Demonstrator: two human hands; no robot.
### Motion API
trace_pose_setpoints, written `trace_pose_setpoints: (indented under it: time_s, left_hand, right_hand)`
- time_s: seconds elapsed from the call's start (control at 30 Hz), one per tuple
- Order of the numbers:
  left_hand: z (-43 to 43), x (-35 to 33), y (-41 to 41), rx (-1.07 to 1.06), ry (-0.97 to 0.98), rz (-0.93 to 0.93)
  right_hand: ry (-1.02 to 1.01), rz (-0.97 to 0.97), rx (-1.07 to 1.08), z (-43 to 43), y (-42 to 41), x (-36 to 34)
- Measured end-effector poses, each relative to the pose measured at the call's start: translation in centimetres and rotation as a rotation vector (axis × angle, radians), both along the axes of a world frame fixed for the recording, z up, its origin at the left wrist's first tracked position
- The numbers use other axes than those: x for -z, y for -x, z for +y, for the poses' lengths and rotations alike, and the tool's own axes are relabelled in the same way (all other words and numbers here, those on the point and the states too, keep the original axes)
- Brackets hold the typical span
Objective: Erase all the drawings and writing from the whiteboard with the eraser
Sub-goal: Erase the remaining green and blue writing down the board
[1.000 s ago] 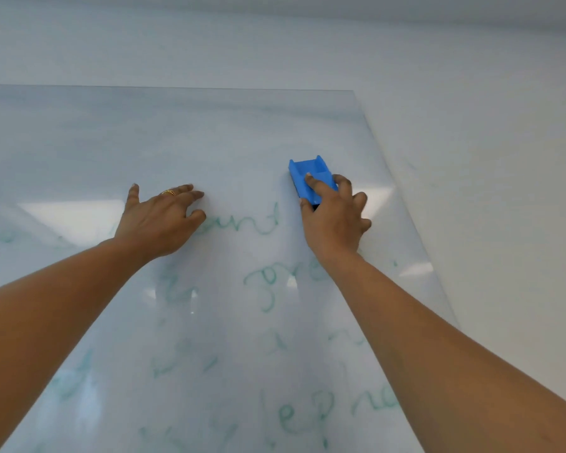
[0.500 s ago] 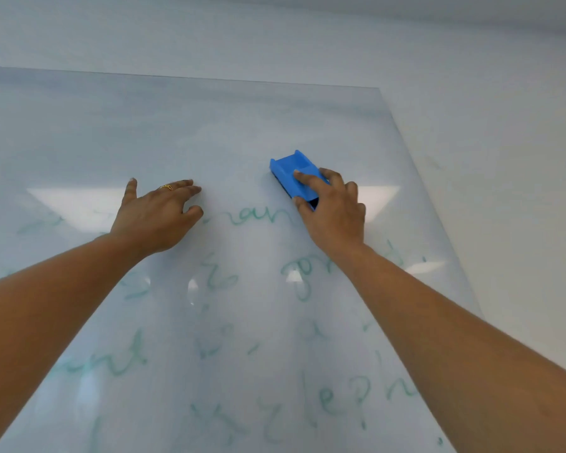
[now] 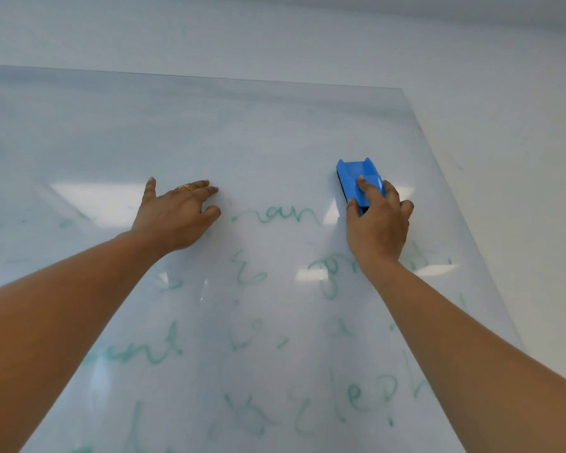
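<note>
A glossy whiteboard (image 3: 242,132) fills most of the head view. Its upper part is wiped to a faint haze. Faded green writing (image 3: 275,215) runs in several lines across its middle and lower part. My right hand (image 3: 378,223) presses a blue eraser (image 3: 356,181) with a dark pad against the board, right of the top line of writing. My left hand (image 3: 177,214) lies flat on the board to the left of that line, fingers spread, a gold ring on one finger.
The board's right edge (image 3: 445,204) runs diagonally down to the right, with bare white wall (image 3: 520,158) beyond it. More wall shows above the board's top edge. Bright light reflections sit on the board near both hands.
The eraser and my right hand slid left over the end of the top line, then back to the right. The last letter of that line is gone. My left hand stayed put.
</note>
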State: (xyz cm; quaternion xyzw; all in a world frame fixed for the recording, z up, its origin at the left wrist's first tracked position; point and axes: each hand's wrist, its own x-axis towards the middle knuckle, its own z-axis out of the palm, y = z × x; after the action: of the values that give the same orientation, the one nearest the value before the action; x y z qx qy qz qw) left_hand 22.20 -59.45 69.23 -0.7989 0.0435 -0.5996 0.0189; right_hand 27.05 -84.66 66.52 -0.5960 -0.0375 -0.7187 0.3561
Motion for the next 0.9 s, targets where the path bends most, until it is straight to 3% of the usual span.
trace_pose_setpoints:
  time_s: [0.9]
  left_hand:
    - [12.5, 1.4, 1.5, -0.018, 0.114, -0.011]
  right_hand:
    - [0.536, -0.126, -0.073, 22.5, 2.6, 2.7]
